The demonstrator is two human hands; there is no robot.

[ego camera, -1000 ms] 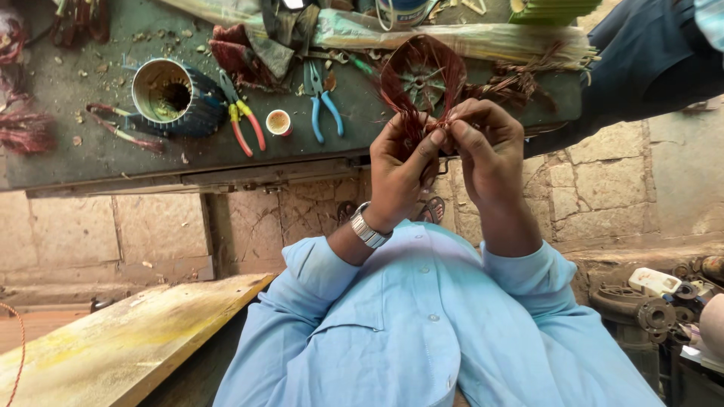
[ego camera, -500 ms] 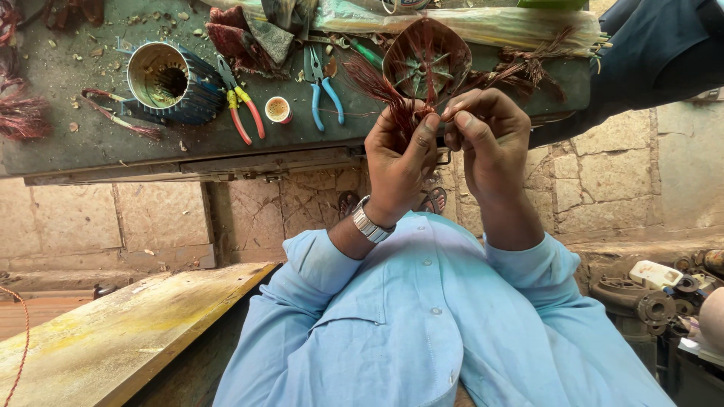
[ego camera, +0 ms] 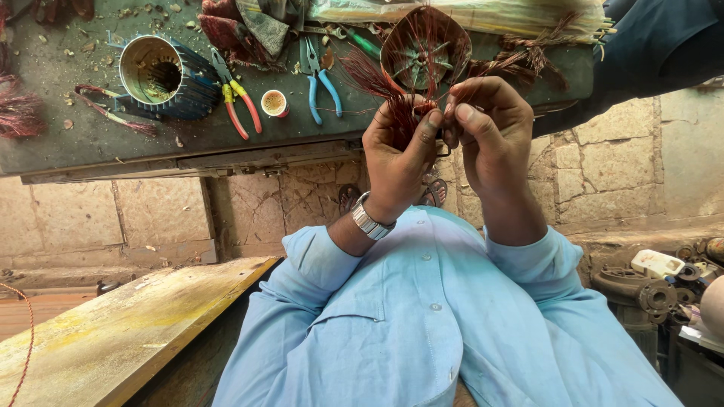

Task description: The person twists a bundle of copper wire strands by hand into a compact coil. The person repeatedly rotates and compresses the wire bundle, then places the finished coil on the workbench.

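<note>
Pinching a bundle of reddish copper wire [ego camera: 396, 113], the left hand [ego camera: 400, 154] has its grip clenched on the strands, thumb pressed over them. The right hand [ego camera: 486, 128] meets it, fingertips closed on the same wire just beside the left thumb. Against the view 1 second ago, both hands sit a little higher and nearer the round motor stator [ego camera: 426, 49], whose loose windings fan out right above the knuckles; I judge the work has stayed at the same spot on the winding, with only small finger shifts.

Outward, on the tabletop [ego camera: 90, 143] lie blue-handled pliers [ego camera: 320, 79], red-and-yellow pliers [ego camera: 237, 98], a small cup [ego camera: 274, 102] and a ribbed metal motor housing [ego camera: 158, 75] at upper left. Its front edge runs just behind the hands, so room is tight toward the stator and open downward, over the light-blue shirt [ego camera: 437, 316]. A wooden plank [ego camera: 113, 332] fills the lower left.
</note>
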